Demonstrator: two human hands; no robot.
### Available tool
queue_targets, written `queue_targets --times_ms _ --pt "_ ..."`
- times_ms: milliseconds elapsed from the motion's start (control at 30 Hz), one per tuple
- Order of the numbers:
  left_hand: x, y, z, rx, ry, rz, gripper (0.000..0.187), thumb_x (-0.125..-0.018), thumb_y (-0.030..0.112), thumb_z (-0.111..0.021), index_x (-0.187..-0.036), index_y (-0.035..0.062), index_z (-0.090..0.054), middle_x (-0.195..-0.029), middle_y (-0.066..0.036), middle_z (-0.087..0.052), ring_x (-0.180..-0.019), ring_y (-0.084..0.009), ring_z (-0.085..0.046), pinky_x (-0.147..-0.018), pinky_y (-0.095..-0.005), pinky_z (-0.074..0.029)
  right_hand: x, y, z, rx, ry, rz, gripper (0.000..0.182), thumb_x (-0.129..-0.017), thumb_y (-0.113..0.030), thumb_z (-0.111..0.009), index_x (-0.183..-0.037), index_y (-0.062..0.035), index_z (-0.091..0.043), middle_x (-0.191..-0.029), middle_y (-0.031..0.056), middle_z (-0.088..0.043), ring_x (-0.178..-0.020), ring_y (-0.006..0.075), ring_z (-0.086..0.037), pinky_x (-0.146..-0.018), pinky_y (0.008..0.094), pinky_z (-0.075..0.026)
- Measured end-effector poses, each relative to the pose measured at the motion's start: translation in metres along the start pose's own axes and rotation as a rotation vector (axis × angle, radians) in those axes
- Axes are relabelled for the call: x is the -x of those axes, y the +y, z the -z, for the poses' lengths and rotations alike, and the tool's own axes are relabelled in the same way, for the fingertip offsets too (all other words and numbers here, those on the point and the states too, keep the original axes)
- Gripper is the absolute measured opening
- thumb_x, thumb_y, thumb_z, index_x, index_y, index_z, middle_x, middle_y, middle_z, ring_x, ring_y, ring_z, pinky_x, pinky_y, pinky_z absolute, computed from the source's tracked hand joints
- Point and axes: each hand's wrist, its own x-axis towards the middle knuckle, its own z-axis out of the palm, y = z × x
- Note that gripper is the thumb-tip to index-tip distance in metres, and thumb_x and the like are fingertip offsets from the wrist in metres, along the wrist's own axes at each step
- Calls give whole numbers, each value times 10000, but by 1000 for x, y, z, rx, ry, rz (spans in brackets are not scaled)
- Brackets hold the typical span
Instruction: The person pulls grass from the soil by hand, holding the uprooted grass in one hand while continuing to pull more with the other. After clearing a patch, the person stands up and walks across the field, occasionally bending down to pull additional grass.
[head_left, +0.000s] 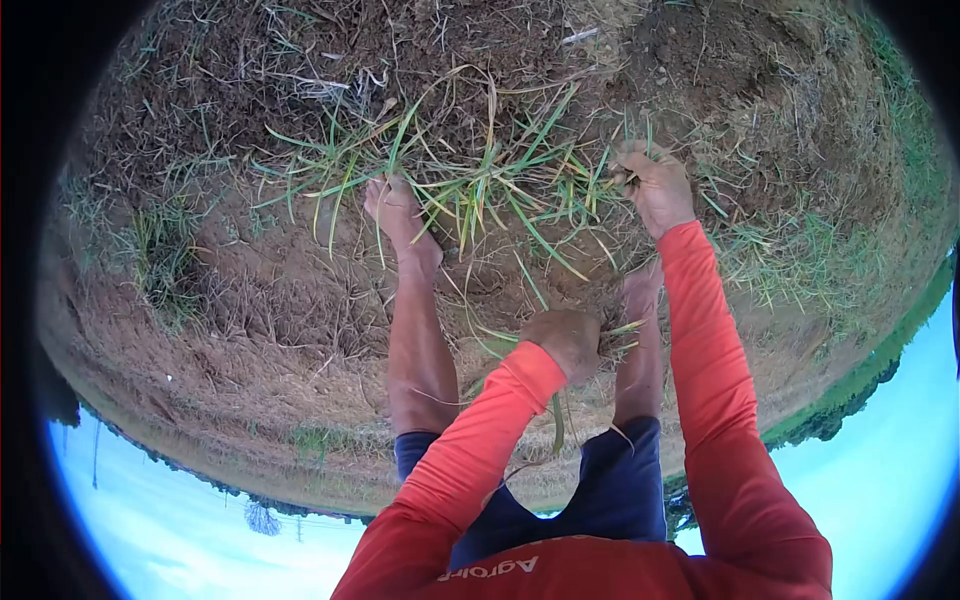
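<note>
My left hand (565, 340) is closed in a fist between my shins, around a bunch of long grass blades (625, 330). Green and dry ends stick out on both sides of the fist, and some hang below it. Farther forward and to the right, my right hand (655, 185) is near the ground, its fingers closed on a few thin green blades of grass (648, 130). Beside it spreads a clump of long green and yellowing grass (485, 185), which reaches across to my bare left foot (400, 215).
Bare brown soil (300, 260) with dry stalks lies around my feet. A darker grass tuft (165, 250) grows at the left, and low green grass (790, 260) at the right. My right foot (640, 285) stands behind my right hand.
</note>
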Motion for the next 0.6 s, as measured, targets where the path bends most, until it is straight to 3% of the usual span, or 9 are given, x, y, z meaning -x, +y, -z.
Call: queue_targets --times_ms 133,233,333,367,500,600 --pt "-2 4 -6 -118 -205 103 259 -820 155 -635 -1022 55 -763 -1031 -191 -745 -1014 -346 -724 -853 -469 -573 -15 52 -81 93 -15 -106 148 -872 -178 -762 -899 -62 -674 -746 -3 -641 -584 78 -546 -523 244 -411" --pt "-2 -5 -20 -113 -177 8 308 -799 126 -610 -1070 54 -737 -1032 -181 -746 -990 -340 -725 -821 -468 -573 -41 76 -123 320 135 -195 300 -799 -275 -808 -825 7 -708 -791 93 -687 -687 179 -648 -579 343 -477" --pt "-10 -22 -45 -92 -75 -105 311 -813 138 -605 -1085 69 -736 -1022 -153 -751 -989 -338 -722 -817 -464 -573 -54 107 -142 434 200 -137 413 -744 -325 -828 -760 62 -683 -809 178 -696 -722 298 -664 -664 423 -492" --pt "-7 -22 -40 -92 -92 -101 305 -825 147 -597 -1087 75 -736 -1032 -146 -750 -992 -336 -721 -819 -463 -572 -50 107 -141 638 209 -69 412 -727 -291 -810 -775 95 -675 -828 233 -697 -772 362 -670 -753 434 -500" --pt "13 -13 -9 -96 -155 -51 292 -867 175 -569 -1092 104 -741 -1079 -126 -744 -1002 -324 -717 -827 -455 -569 -61 125 -105 435 306 -166 392 -748 -240 -765 -901 114 -693 -866 244 -704 -807 360 -685 -738 443 -520" --pt "14 -19 -15 -99 -173 -59 298 -888 212 -559 -1112 129 -738 -1106 -121 -739 -1004 -322 -716 -831 -447 -567 -48 122 -114 304 400 -278 390 -775 -241 -754 -954 94 -665 -865 187 -691 -767 314 -668 -668 441 -512"
